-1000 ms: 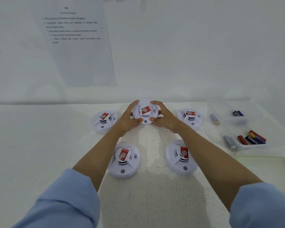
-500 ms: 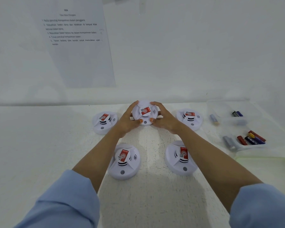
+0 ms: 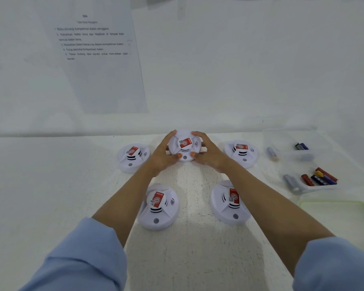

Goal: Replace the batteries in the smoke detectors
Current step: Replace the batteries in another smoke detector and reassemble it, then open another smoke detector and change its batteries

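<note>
Left hand [image 3: 163, 157] and right hand [image 3: 209, 156] curl round the rim of the middle smoke detector [image 3: 184, 144], just above frame centre near the far edge of the table [image 3: 51, 185] — thumbs on its near side. Gripping the base firmly and twisting evenly should, I judge, keep it from slipping. Lower-left detector [image 3: 158, 206] and lower-right detector [image 3: 229, 203] lie beside the forearms and could be knocked — batteries [image 3: 322, 178] wait at right

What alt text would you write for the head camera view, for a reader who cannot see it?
Left hand and right hand hold the rear middle smoke detector, one of five on a white table. Batteries lie in clear trays at right; a printed sheet hangs behind.
</note>
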A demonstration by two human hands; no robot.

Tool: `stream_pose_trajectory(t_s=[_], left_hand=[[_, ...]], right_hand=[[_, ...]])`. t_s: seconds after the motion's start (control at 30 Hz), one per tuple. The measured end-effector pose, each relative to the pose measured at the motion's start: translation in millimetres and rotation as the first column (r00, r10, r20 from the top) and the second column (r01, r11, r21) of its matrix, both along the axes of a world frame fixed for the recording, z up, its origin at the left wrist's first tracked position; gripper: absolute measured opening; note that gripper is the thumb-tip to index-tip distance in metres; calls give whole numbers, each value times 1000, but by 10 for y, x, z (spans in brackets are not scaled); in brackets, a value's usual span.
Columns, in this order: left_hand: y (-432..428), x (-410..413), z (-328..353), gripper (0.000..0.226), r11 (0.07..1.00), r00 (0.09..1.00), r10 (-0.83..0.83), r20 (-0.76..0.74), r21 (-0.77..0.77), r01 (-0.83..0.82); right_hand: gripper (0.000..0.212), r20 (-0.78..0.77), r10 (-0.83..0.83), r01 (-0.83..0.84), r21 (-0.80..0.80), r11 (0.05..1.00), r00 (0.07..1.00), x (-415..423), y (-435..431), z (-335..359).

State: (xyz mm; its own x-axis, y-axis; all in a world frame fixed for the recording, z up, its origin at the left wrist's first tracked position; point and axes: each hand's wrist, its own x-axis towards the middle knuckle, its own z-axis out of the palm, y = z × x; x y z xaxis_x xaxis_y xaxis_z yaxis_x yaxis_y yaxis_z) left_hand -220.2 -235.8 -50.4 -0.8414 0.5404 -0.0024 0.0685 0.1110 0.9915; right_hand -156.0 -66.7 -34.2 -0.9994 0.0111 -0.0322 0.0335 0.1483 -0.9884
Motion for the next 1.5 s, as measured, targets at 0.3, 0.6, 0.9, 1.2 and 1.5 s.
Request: stream_pose_trajectory(t_s=[0.3,0.6,0.9,1.2,1.5], left_hand=[[-5,-19,-7,74,1000,1000,-5,4,-15,5],[-12,6,12,74,999,1000,-17,18,-49,18],[104,119,79,72,982,998,50,27,-185,-44],[113,171,149,61,939,997,70,17,-340,-60],[60,244,184,57,917,994,80,-70,-387,-101]], right_hand=[[59,1,-8,8,-10,1000,1000,-1,-8,6],[58,-9,-44,44,48,998,999,-3,-6,-20],[61,-4,-33,33,194,980,999,21,57,-19],[60,104,-11,-32,398,917,995,-1,9,-18],[62,153,-13,-56,437,898,988,42,-32,28]])
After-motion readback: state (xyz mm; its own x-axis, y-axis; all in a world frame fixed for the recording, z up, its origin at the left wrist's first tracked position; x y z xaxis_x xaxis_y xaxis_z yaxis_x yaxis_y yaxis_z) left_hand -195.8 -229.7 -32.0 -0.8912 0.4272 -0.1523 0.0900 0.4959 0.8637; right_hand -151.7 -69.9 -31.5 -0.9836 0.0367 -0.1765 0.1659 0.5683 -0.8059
